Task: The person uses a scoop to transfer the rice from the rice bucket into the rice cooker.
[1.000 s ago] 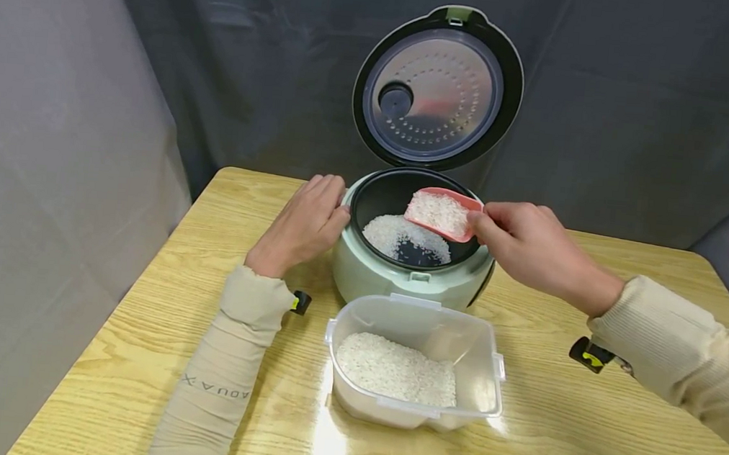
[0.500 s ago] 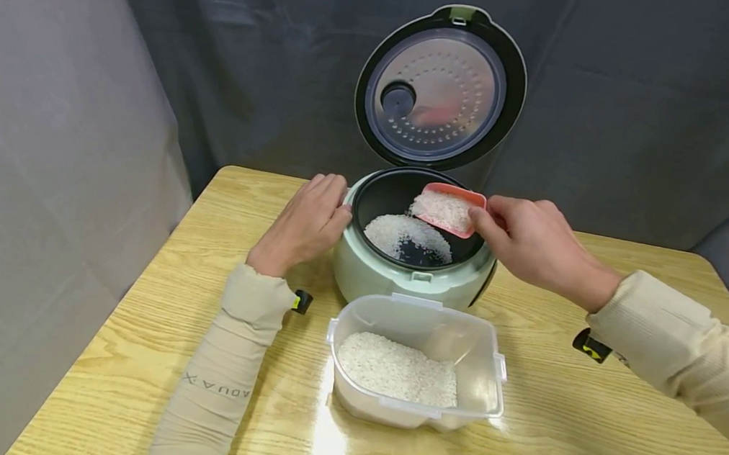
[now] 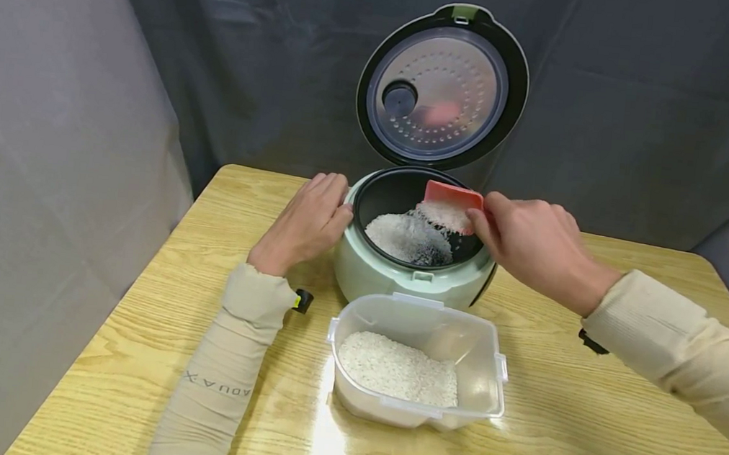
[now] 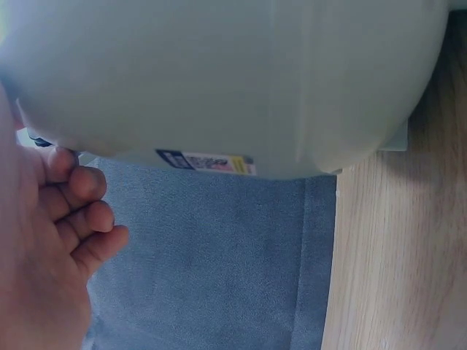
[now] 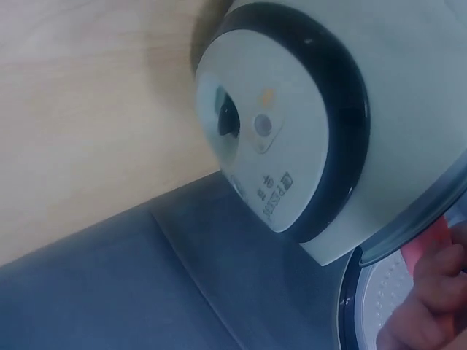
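In the head view, my right hand [image 3: 535, 246] grips a pink scoop [image 3: 450, 194] by its handle, over the black inner pot [image 3: 401, 184] of a pale green rice cooker [image 3: 386, 280]. The scoop is tilted, and white rice slides from it onto the heap of rice [image 3: 403, 237] in the pot. My left hand [image 3: 313, 216] holds the cooker's left side at the rim, its fingers curled in the left wrist view. In the right wrist view, fingers [image 5: 430, 299] pinch the scoop, mostly hidden past the cooker's edge.
The cooker's lid [image 3: 441, 97] stands raised at the back. In front of the cooker, a clear plastic container [image 3: 477, 382] holds more rice [image 3: 398, 368]. A wooden table [image 3: 582, 413] lies under everything, with dark cloth [image 3: 274, 68] hanging behind it.
My right hand has tipped the scoop further, and its rice now slides down into the pot, where the heap covers more of the dark bottom. My left hand stays at the cooker.
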A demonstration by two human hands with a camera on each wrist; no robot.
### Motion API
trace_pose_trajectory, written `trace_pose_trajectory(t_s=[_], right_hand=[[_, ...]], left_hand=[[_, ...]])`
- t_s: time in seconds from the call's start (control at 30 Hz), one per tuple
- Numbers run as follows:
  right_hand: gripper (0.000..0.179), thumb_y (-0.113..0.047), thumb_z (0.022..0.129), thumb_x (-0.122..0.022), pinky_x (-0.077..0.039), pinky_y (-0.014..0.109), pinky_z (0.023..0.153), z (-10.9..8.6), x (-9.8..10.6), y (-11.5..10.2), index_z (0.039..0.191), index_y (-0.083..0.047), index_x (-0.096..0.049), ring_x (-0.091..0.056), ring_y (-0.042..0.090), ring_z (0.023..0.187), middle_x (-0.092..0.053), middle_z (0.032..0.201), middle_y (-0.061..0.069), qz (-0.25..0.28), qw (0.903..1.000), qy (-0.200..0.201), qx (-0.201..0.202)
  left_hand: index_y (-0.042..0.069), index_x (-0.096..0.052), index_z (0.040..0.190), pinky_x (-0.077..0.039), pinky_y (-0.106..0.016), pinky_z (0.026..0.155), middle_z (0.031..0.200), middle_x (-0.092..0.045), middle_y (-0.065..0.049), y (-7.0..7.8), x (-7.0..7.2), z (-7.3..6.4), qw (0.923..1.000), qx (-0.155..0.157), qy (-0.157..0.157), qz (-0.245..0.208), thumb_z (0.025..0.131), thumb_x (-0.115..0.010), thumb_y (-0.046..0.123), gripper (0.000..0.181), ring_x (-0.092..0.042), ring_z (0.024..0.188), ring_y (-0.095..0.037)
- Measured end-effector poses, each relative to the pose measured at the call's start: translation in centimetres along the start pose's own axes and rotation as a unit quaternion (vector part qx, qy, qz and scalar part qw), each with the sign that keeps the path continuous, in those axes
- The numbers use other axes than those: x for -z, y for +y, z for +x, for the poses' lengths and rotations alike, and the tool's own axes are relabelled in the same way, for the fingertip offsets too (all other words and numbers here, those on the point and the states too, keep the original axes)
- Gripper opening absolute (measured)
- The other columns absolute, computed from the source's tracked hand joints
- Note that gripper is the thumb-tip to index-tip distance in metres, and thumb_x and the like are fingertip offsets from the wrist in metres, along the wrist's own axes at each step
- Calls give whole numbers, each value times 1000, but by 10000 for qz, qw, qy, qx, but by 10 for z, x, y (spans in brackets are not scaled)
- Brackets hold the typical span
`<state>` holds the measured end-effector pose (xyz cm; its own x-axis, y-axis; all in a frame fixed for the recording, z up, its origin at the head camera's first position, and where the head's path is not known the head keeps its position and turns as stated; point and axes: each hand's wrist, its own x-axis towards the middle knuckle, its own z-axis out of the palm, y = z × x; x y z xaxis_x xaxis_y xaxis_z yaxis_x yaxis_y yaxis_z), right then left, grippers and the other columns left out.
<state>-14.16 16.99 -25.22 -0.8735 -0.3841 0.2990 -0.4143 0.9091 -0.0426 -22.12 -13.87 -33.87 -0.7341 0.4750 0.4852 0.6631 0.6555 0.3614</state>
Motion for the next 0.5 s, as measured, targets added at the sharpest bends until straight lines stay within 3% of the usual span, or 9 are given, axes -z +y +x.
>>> trace_pose_trajectory(t_s=[0.23, 0.5], right_hand=[[21, -21, 97, -67, -25, 29, 42, -1, -2, 1, 82, -10, -56, -40, 17, 47, -48, 60, 2, -352, 9965, 650, 395], [8, -12, 90, -72, -29, 30, 43, -3, -1, 1, 91, -10, -64, -42, 18, 53, -52, 65, 3, -333, 9947, 832, 497]], left_hand=[[8, -47, 89, -34, -34, 79, 82, -43, -7, -1, 0, -1, 10000, 23, -9, 2, 96, -39, 21, 17, -42, 83, -26], [7, -47, 88, -34, -34, 79, 81, -43, -8, -1, -1, 0, 10000, 4, 17, 13, 96, -38, 22, 19, -42, 83, -26]])
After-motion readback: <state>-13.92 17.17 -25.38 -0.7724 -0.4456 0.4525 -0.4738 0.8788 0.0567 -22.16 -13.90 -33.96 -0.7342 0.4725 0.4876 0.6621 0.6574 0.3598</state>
